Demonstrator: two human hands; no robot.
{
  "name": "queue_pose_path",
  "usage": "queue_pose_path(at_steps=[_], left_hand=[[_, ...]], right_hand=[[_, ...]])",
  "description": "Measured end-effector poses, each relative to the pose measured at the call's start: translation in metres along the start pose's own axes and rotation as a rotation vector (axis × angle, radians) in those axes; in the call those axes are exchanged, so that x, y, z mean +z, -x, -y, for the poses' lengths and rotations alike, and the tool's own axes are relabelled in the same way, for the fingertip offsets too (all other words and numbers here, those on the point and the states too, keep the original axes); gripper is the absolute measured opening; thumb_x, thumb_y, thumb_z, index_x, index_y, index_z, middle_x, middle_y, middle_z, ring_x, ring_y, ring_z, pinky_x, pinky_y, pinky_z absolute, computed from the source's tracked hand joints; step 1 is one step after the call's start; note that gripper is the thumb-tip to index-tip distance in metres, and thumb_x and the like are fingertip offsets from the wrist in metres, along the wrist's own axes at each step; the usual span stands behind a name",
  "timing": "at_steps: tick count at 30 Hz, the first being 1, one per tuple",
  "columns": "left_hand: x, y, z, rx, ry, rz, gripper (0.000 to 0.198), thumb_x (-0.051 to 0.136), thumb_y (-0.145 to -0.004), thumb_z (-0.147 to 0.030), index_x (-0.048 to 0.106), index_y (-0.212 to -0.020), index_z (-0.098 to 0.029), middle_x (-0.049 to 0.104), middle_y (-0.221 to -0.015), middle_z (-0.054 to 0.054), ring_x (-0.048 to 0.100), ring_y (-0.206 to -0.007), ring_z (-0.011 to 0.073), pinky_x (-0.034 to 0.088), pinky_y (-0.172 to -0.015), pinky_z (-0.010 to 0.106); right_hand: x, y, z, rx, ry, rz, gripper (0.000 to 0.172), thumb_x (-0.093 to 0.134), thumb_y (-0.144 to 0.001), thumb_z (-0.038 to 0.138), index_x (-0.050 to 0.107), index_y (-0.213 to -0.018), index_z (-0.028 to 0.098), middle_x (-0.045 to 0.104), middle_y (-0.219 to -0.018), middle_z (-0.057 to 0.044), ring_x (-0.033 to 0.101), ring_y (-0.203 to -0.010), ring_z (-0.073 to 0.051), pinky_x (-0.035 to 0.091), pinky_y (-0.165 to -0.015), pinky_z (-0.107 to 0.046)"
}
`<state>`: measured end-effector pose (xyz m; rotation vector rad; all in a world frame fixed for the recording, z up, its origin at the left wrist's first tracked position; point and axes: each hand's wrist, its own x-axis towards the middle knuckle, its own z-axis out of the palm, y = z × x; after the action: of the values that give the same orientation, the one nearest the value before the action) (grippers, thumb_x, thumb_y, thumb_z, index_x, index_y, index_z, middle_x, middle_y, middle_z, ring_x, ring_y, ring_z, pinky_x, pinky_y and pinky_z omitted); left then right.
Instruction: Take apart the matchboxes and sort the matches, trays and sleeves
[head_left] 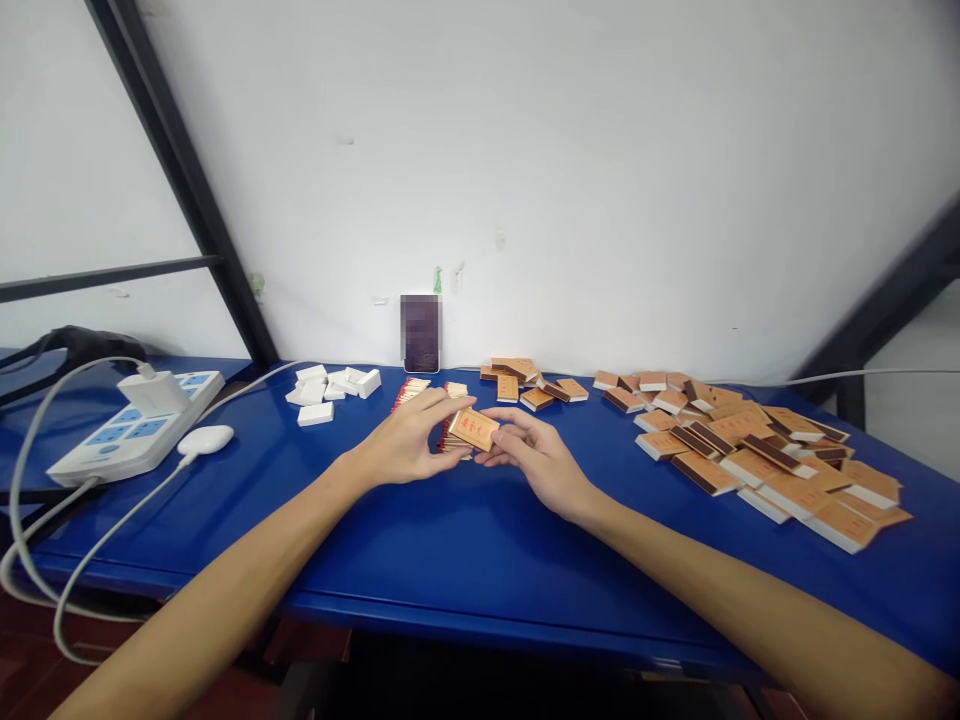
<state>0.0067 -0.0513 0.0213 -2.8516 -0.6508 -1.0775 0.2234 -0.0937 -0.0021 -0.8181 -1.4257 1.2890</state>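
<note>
Both hands hold one orange-brown matchbox with red lettering, above the blue table. My left hand pinches its left end between thumb and fingers. At the right end, my right hand grips it with thumb and fingertips. Behind and partly under the hands lie rows of loose matches with red heads; my left hand hides part of them. Several matchboxes lie in a small group just beyond my right hand.
On the right spreads a large heap of matchboxes. Several small white trays lie at the back left. A phone leans on the wall. A power strip with white cables and a white charging puck occupies the left of the blue table.
</note>
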Motion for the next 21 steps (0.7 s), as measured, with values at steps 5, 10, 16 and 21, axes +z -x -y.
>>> queue_pose_path(at_steps=[5, 10, 16, 21], left_hand=[[-0.002, 0.000, 0.005, -0.017, 0.009, 0.002, 0.038, 0.068, -0.087, -0.028, 0.062, -0.123, -0.018, 0.069, -0.096, 0.006, 0.063, -0.082, 0.0181, 0.053, -0.075, 0.033], [-0.026, -0.001, 0.008, -0.025, -0.057, 0.025, 0.034, 0.070, -0.085, -0.033, 0.065, -0.115, -0.017, 0.068, -0.099, 0.008, 0.062, -0.090, 0.0209, 0.051, -0.081, 0.036], [-0.067, 0.002, 0.021, -0.224, -0.031, -0.048, 0.034, 0.078, -0.078, -0.039, 0.070, -0.103, -0.017, 0.070, -0.096, 0.007, 0.064, -0.086, 0.0185, 0.051, -0.078, 0.032], [-0.075, 0.022, 0.028, -0.340, 0.057, 0.000, 0.041, 0.079, -0.075, -0.047, 0.073, -0.104, -0.017, 0.072, -0.097, 0.007, 0.064, -0.085, 0.0189, 0.051, -0.076, 0.031]], right_hand=[[-0.001, 0.000, -0.004, 0.017, 0.000, -0.087, 0.040, 0.073, -0.077, 0.046, 0.051, -0.102, 0.023, 0.070, -0.074, 0.002, 0.074, -0.074, -0.020, 0.058, -0.076, -0.036], [0.017, -0.015, -0.006, -0.124, 0.058, -0.128, 0.038, 0.078, -0.072, 0.040, 0.050, -0.090, 0.024, 0.070, -0.083, 0.001, 0.072, -0.079, -0.017, 0.058, -0.077, -0.032], [0.043, -0.055, 0.012, -0.268, 0.232, -0.101, 0.033, 0.078, -0.070, 0.035, 0.063, -0.095, 0.021, 0.073, -0.102, -0.005, 0.072, -0.085, -0.019, 0.057, -0.077, -0.033], [0.056, -0.066, 0.009, -0.266, 0.417, -0.117, 0.031, 0.080, -0.069, 0.041, 0.072, -0.090, 0.019, 0.075, -0.099, -0.006, 0.068, -0.069, -0.017, 0.052, -0.065, -0.031]])
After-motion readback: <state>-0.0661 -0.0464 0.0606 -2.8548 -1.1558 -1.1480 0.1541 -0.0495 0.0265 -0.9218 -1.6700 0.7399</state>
